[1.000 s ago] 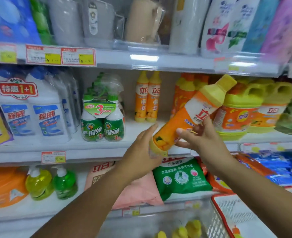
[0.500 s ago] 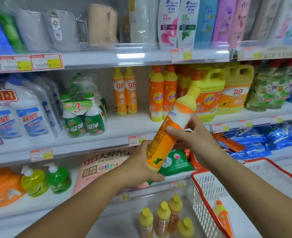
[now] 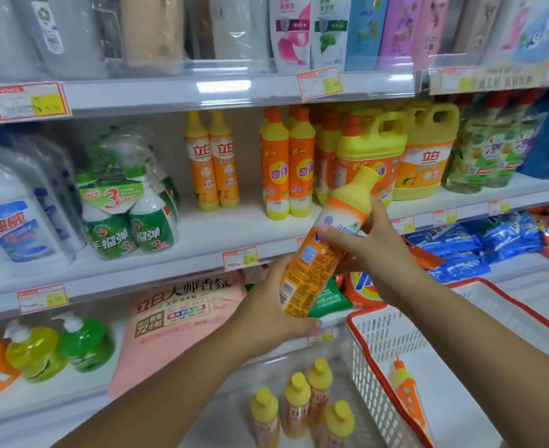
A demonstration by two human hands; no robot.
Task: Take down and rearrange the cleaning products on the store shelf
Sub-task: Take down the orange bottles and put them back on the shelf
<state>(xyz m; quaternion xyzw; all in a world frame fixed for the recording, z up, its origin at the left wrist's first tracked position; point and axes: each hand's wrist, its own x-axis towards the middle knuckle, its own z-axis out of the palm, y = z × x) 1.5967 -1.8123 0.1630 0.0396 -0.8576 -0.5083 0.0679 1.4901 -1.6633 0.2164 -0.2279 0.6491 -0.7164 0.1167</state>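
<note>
I hold an orange dish-soap bottle with a yellow cap [image 3: 328, 240] tilted in front of the middle shelf [image 3: 202, 257]. My left hand [image 3: 273, 305] grips its base from below. My right hand [image 3: 373, 250] grips its upper body, fingers wrapped over the label. Two matching bottles [image 3: 211, 163] stand upright at the back of the middle shelf. Several more yellow-capped bottles [image 3: 302, 405] stand low in front of me. Another orange bottle [image 3: 407, 396] lies in the white basket with a red rim [image 3: 373, 376] at the lower right.
Wider orange bottles [image 3: 287, 169] and yellow jugs [image 3: 373, 156] stand right of the shelf gap. Green-and-white bottle packs [image 3: 131, 221] and white bleach bottles [image 3: 17, 227] fill the left. A pink detergent bag [image 3: 176, 318] and pump bottles [image 3: 59, 347] lie on the lower shelf.
The held bottle has come down and away from the shelf toward me, turning so its back label faces me. The view has shifted right and down, showing the basket and floor bottles.
</note>
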